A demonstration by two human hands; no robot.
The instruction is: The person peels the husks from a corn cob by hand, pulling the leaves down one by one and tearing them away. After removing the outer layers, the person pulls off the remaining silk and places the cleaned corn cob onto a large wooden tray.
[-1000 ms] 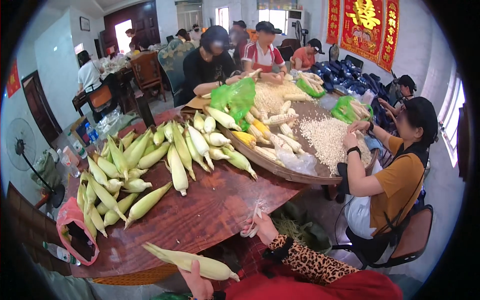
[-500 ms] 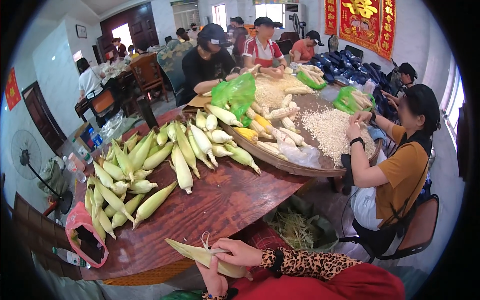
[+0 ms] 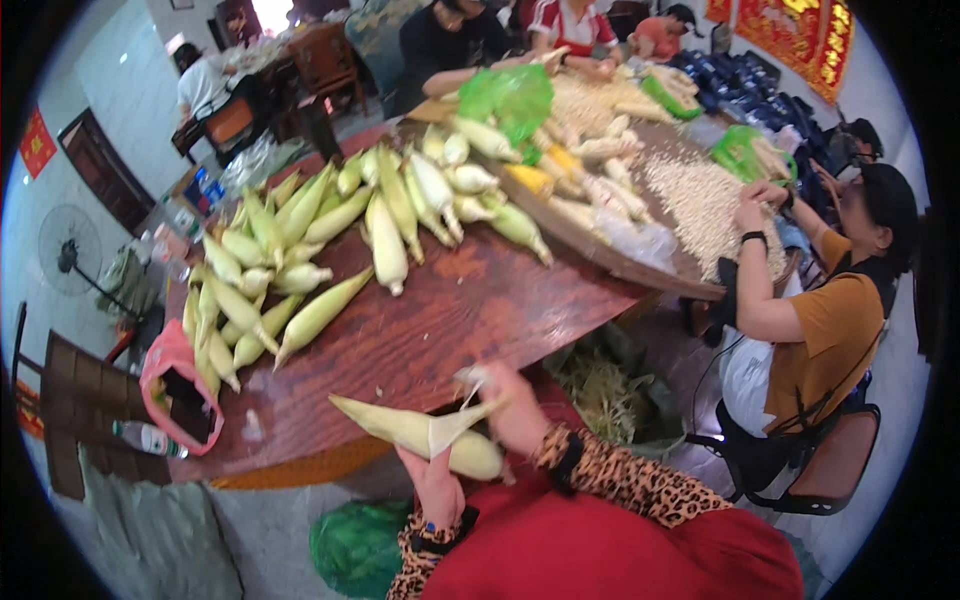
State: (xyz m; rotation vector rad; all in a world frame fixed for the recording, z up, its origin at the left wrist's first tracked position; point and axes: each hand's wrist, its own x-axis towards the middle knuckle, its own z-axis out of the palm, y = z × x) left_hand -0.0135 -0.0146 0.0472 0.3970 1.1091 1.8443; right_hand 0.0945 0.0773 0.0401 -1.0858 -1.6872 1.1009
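Observation:
My left hand [image 3: 437, 487] is closed round an ear of corn [image 3: 475, 457] in pale green husk, holding it from below at the table's near edge. The ear lies tilted, its pointed tip to the left. A peeled-back flap of husk [image 3: 450, 430] stands up from its middle toward my right hand [image 3: 512, 408]. That hand is somewhat blurred, above the ear's right part, its fingertips pinched on a thin pale husk strip [image 3: 469, 393]. A heap of unpeeled corn ears [image 3: 300, 235] covers the table's far left.
The reddish wooden table [image 3: 440, 325] bears a pink bag [image 3: 212, 440] at its left edge. A wide round tray [image 3: 640, 270] holds kernels and peeled cobs. Beside the table sits a sack of husk scraps [image 3: 610, 395]. A co-worker in a mustard shirt [image 3: 835, 315] works at the tray.
My right hand has moved up and right off the ear, drawing a husk strip away and lifting a flap. My left hand still holds the ear. The view has tilted downward.

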